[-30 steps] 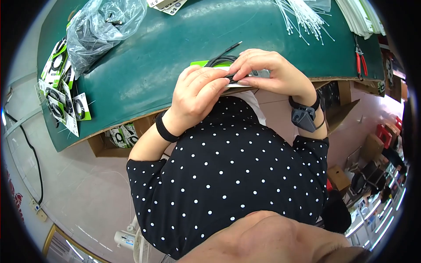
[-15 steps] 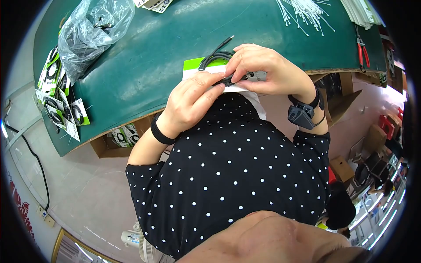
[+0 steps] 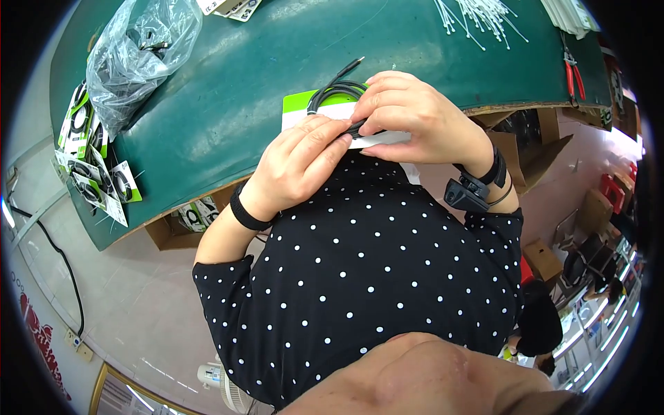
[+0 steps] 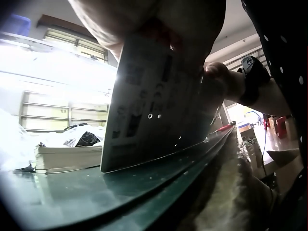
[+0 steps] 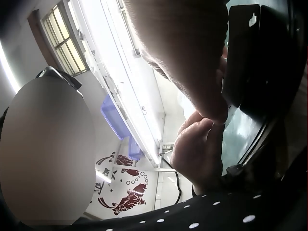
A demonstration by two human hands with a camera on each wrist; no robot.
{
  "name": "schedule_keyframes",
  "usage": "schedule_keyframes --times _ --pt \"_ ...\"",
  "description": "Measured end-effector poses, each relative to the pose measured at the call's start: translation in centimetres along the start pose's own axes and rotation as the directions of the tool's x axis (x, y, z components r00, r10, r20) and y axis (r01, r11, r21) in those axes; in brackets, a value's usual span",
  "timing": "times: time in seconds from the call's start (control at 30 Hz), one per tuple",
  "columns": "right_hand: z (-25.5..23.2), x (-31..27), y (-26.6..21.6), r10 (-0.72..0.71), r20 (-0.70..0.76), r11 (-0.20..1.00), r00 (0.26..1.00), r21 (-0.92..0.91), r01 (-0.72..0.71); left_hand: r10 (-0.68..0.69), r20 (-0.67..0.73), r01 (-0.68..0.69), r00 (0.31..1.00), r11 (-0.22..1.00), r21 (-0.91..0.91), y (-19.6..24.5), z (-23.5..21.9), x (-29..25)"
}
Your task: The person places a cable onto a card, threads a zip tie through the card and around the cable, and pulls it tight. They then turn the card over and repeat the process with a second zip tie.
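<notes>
A green table [image 3: 228,90] curves across in front of me, its near edge close to my spotted shirt [image 3: 360,238]. At its left end lies a pile of packed cards [image 3: 114,204], with a clear plastic bag [image 3: 124,79] just beside it. Next comes my left hand [image 3: 297,162], thumb and fingertips pinching a black coiled cable [image 3: 335,88] against a green-and-white card [image 3: 295,119] at the table's edge. If that pinch slackens, I think the coil could spring wider and slip askew. The left wrist view shows the card standing tilted, two small holes in its printed back; pressing too hard on one side might bend it. The cable's loose end pokes up past the card's top edge, so it could catch if I turn the card. My right hand [image 3: 408,114] curls over the coil's other side, fingers and thumb closed on it; uneven pull between my hands would likely twist the loops. Farther right lie white ties [image 3: 477,15] and red pliers [image 3: 570,77], too far off, I judge, to snag anything.
</notes>
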State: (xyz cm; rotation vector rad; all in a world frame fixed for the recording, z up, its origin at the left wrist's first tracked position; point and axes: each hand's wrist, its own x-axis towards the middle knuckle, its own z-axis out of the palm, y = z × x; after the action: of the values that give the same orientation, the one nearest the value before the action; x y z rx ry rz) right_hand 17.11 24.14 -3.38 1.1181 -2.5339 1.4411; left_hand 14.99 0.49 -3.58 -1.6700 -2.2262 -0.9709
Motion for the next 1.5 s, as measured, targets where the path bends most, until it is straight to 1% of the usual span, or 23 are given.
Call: schedule_keyframes --times 0.1,0.2,0.33,0.47,0.57,0.6,0.63,0.67,0.7,0.73,0.77,0.83,0.87,0.97,1.0,1.1,1.13,1.17,1.2,1.23,1.27,1.37,1.5 --pt "0.1 -0.1 0.1 -0.012 -0.016 1.000 1.000 -0.012 0.012 0.019 0.004 -0.019 1.000 1.000 -0.016 -0.2 -0.1 0.1" --pt "0.2 -0.2 0.1 -0.013 -0.017 1.000 1.000 -0.019 0.013 0.006 0.046 -0.004 0.999 0.999 -0.038 -0.2 -0.3 0.1" --pt "0.2 -0.3 0.1 -0.024 -0.038 1.000 0.999 0.002 0.024 0.030 0.019 -0.030 0.999 0.999 -0.027 -0.4 -0.1 0.4" --pt "-0.7 -0.3 0.1 -0.028 -0.020 1.000 0.999 0.001 0.028 0.029 0.000 -0.029 1.000 0.999 -0.022 -0.3 0.2 0.0" --pt "-3.7 -0.3 1.9 0.152 -0.205 0.988 0.967 0.000 -0.155 0.025 -0.010 -0.025 1.000 0.999 -0.022 -0.3 0.2 -0.1" --pt "-4.9 -0.5 3.2 0.213 -0.327 0.952 0.921 -0.144 -0.271 0.019 -0.011 -0.020 1.000 1.000 -0.024 -0.2 0.2 -0.1" --pt "-6.4 -0.8 4.8 0.246 -0.454 0.879 0.856 -0.267 -0.394 0.025 -0.017 -0.026 1.000 0.999 -0.023 -0.1 0.2 -0.2" --pt "-7.9 -1.6 6.7 0.274 -0.515 0.738 0.812 -0.428 -0.521 0.018 -0.010 -0.019 1.000 0.999 -0.030 0.0 0.1 -0.2" --pt "-8.8 -2.4 8.2 0.281 -0.581 0.549 0.764 -0.555 -0.625 0.012 -0.003 -0.012 1.000 0.999 -0.037 0.1 0.1 -0.2" --pt "-9.3 -2.6 8.7 0.273 -0.583 0.544 0.765 -0.562 -0.623 0.006 0.002 -0.006 1.000 0.999 -0.043 0.0 0.1 -0.1" --pt "-9.7 -2.7 9.1 0.346 -0.609 0.482 0.713 -0.537 -0.692 0.012 -0.008 -0.012 1.000 0.999 -0.042 -0.1 0.1 0.0" --pt "-9.9 -3.1 9.8 0.486 -0.651 0.343 0.583 -0.471 -0.812 0.012 -0.004 -0.012 1.000 0.999 -0.043 0.0 0.3 -0.1" --pt "-9.9 -3.2 10.2 0.485 -0.651 0.342 0.584 -0.473 -0.812 0.010 -0.001 -0.010 1.000 0.999 -0.044 0.0 0.3 -0.2" --pt "-10.2 -3.5 11.2 0.596 -0.609 0.399 0.523 -0.341 -0.851 0.007 0.000 -0.007 1.000 0.998 -0.056 0.0 0.1 -0.1" --pt "-10.3 -3.8 11.6 0.594 -0.611 0.396 0.523 -0.344 -0.851 0.006 0.000 -0.006 1.000 0.998 -0.063 0.0 0.1 -0.1" --pt "-10.7 -5.2 12.5 0.526 -0.608 0.695 0.594 -0.095 -0.713 0.007 -0.003 -0.007 1.000 0.998 -0.063 0.1 0.1 -0.1" --pt "-10.8 -4.8 11.5 0.528 -0.608 0.691 0.593 -0.098 -0.716 0.004 -0.002 -0.004 1.000 0.998 -0.063 0.0 0.1 0.0" --pt "-10.8 -4.5 10.3 0.575 -0.561 0.749 0.596 0.069 -0.659 0.004 -0.003 -0.005 1.000 0.998 -0.069 0.0 0.2 0.0" --pt "-10.7 -4.0 8.9 0.614 -0.507 0.775 0.605 0.241 -0.585 0.005 -0.002 -0.005 1.000 0.998 -0.069 0.0 0.2 0.1" --pt "-10.5 -3.7 7.8 0.643 -0.448 0.766 0.622 0.410 -0.496 0.005 0.001 -0.004 1.000 0.998 -0.068 0.0 0.1 0.1" --pt "-10.4 -3.6 7.4 0.646 -0.445 0.762 0.620 0.415 -0.497 0.001 0.005 -0.001 1.000 0.998 -0.064 0.1 0.0 0.0" --pt "-9.6 -3.3 6.5 0.623 -0.401 0.769 0.672 0.468 -0.434 -0.008 0.018 0.009 1.000 0.998 -0.069 0.1 -0.1 0.1" --pt "-8.7 -2.1 4.5 0.611 -0.404 0.768 0.681 0.509 -0.388 -0.019 0.021 0.021 1.000 0.997 -0.070 0.2 0.0 0.0"
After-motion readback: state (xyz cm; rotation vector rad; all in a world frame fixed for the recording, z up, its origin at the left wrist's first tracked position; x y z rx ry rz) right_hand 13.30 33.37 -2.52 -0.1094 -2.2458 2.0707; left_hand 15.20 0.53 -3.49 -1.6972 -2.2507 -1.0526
